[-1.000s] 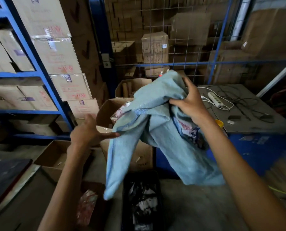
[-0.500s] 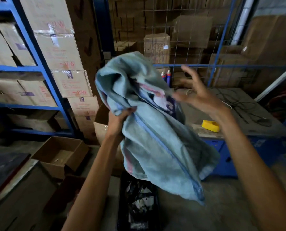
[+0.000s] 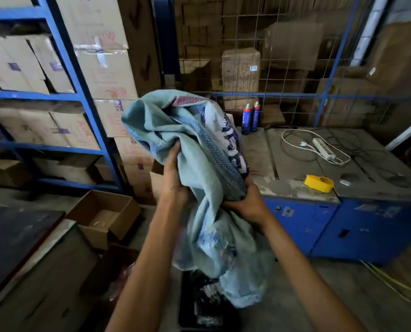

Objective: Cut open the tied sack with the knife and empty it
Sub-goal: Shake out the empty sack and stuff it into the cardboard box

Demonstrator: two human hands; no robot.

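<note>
At nine o'clock blue shelves (image 3: 56, 97) carry cartons, with an open box (image 3: 104, 214) on the floor at about eight. In the centre the left hand (image 3: 175, 185) and right hand (image 3: 247, 204) each have a grip closed on the limp pale-blue sack (image 3: 199, 149), bunched and held up, its loose end hanging over a black crate (image 3: 199, 307) at six o'clock. At three o'clock the bench (image 3: 295, 188) bears two spray cans (image 3: 251, 118), a yellow tape roll (image 3: 319, 183) and a power strip (image 3: 324, 147).
</note>
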